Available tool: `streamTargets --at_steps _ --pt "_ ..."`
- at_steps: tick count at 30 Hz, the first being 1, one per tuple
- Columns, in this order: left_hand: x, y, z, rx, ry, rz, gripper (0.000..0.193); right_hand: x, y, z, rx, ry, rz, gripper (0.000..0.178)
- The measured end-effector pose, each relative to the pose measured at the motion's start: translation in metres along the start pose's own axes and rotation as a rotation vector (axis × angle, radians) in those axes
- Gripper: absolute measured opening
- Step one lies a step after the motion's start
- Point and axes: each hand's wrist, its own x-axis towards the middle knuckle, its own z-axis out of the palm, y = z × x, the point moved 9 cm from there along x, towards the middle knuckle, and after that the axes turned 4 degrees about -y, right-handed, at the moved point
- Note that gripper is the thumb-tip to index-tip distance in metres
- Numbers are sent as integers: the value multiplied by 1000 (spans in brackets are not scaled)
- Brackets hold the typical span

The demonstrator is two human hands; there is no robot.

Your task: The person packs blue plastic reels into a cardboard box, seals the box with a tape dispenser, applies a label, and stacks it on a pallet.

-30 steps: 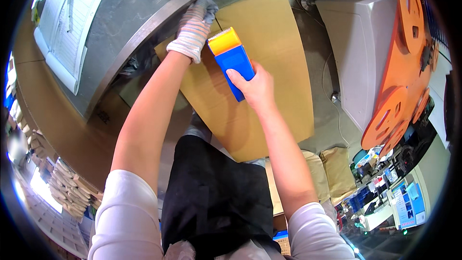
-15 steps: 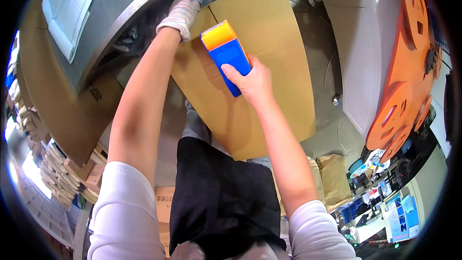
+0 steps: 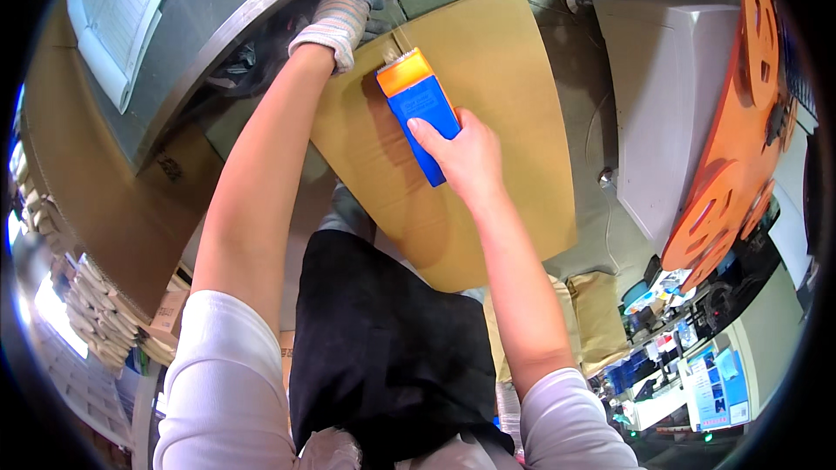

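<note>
My right hand [image 3: 466, 152] is bare and wrapped round a blue-and-orange packing tape dispenser [image 3: 421, 113], thumb on its blue body. The dispenser's toothed orange end lies close over a large brown cardboard box [image 3: 514, 122], near its far left edge. Thin, shiny lines of what looks like clear tape [image 3: 401, 22] run from that end towards the box's far edge. My left hand [image 3: 340, 17], in a striped knit glove, is closed just beyond that edge. What its fingers hold, if anything, is hidden.
A grey metal-edged table [image 3: 235, 13] with papers [image 3: 131, 13] on it borders the far left. At the right stand a pale grey cabinet [image 3: 662, 78] and an orange cut-out panel [image 3: 736, 130]. Brown paper bags [image 3: 596, 318] lie nearer me; a thin cable runs along the floor.
Shiny tape-like lines now show between the dispenser and the box's far edge. The box and the dispenser have shifted slightly right and nearer in view. Both hands keep their grips.
</note>
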Motion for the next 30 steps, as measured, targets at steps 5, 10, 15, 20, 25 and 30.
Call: streamTargets --at_steps 5,10,15,20,25,30 --pt "44 -26 -17 574 106 89 28 4 -13 7 6 13 0 58" --pt "63 -54 15 841 -167 -56 44 5 -12 9 22 45 -7 56" --pt "48 -45 3 875 108 -216 58 5 -11 4 -17 33 1 57" --pt "26 -7 22 608 -115 68 59 4 -14 4 -23 69 -48 58" --pt "-21 13 46 623 -191 206 61 2 -11 1 -6 -14 -30 60" --pt "-18 -5 37 420 -211 171 65 -14 13 -1 124 -45 -137 60"
